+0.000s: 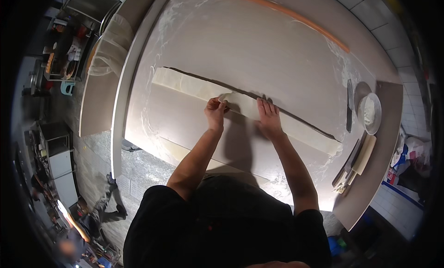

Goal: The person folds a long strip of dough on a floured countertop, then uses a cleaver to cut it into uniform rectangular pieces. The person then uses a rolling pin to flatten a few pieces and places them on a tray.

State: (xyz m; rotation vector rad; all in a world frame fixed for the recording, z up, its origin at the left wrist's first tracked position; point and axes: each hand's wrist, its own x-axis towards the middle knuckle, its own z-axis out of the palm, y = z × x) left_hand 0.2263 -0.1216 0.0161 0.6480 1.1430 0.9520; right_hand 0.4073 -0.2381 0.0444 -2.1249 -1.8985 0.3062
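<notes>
A long, layered-looking strip of pale dough (199,88) lies slantwise across the floured worktop (263,42). At the strip's middle, my left hand (215,112) pinches a small flap of dough (227,96) between thumb and fingers. My right hand (269,118) rests palm down on the strip farther right, its fingers reaching the far edge. A dark line follows that far edge; I cannot tell whether it is only shadow. Nearer my body runs another pale strip (173,149), perhaps dough, partly hidden by my left arm.
A long wooden rolling pin (288,13) lies along the far side. On the right are a bowl of flour (369,112), a dark-handled blade (349,105) and a cleaver-like tool (364,155). Cloth (112,46) hangs over a board at left. Another person (100,205) is at lower left.
</notes>
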